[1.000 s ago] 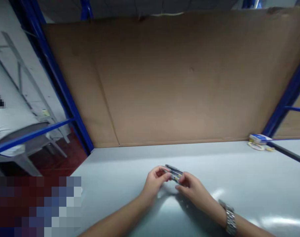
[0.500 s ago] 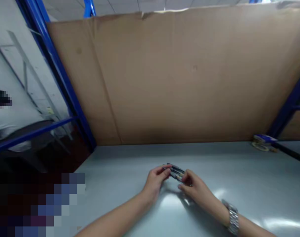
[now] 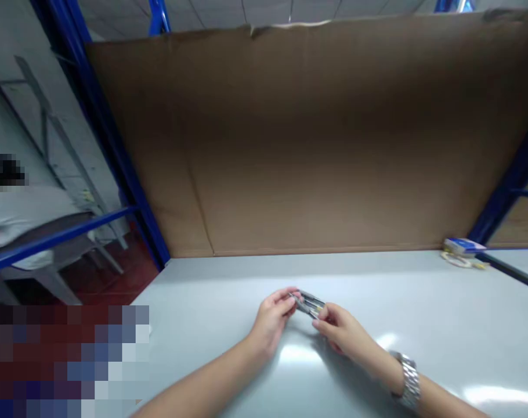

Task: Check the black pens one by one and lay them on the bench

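Observation:
Just above the table's middle, a small bundle of slim, dark grey, pen-like pieces (image 3: 310, 303) lies between my two hands; its exact kind is too small to tell. My left hand (image 3: 275, 318) pinches the left end between thumb and fingers. At the right end, my right hand (image 3: 339, 326) grips with thumb and forefinger, its other fingers curled and partly hidden below. A silver metal watch (image 3: 408, 380) is on my right wrist. Fingers cover both ends of the bundle.
The glossy pale table (image 3: 212, 313) ends at an upright cardboard panel (image 3: 316, 151). A small blue-and-white box (image 3: 464, 246) with a pale ring-shaped thing (image 3: 456, 260) stands at the back right. Blue frame posts (image 3: 129, 168) flank the table. A person (image 3: 38, 215) sits at the left.
The picture is differently lit, with the table brighter and the cardboard darker. My hands hold almost the same place; the bundle is turned slightly and my right fingers have shifted a little.

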The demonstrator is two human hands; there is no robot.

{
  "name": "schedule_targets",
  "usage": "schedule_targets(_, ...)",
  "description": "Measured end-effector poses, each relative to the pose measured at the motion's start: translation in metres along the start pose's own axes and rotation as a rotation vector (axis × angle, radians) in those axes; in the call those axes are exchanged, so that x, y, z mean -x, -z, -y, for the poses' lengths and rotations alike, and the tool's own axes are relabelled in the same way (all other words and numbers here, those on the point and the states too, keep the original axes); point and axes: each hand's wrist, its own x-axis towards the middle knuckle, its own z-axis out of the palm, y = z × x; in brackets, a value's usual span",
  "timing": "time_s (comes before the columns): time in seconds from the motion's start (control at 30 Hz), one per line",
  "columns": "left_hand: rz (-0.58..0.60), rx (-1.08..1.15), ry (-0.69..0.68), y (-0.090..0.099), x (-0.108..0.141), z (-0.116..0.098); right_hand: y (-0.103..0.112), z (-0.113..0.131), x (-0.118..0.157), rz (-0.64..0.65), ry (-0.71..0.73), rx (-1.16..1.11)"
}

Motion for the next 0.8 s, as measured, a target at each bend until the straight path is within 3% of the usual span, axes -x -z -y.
schedule_targets(0.27, -0.016, -0.041, -0.004, -0.0027, 0.0012, -0.0012, 0.0015, 0.0074, 0.0047, 0.084, 0.044, 0.066)
schedule_targets(0.43, 0.014, -0.006, -0.002, -0.0022, 0.0019, -0.0026, 0.0017, 0.0084, 0.0039, -0.079, 0.015, 0.078)
schedule_targets(0.63, 0.071, -0.004, -0.041, -0.0036, 0.0009, -0.0046, 0.001, 0.0107, 0.0051, 0.19, -0.062, -0.062)
schedule_targets(0.8, 0.019, -0.029, -0.052, -0.0029, -0.0003, -0.0034, 0.0006, 0.0069, 0.0062, -0.011, 0.02, -0.012)
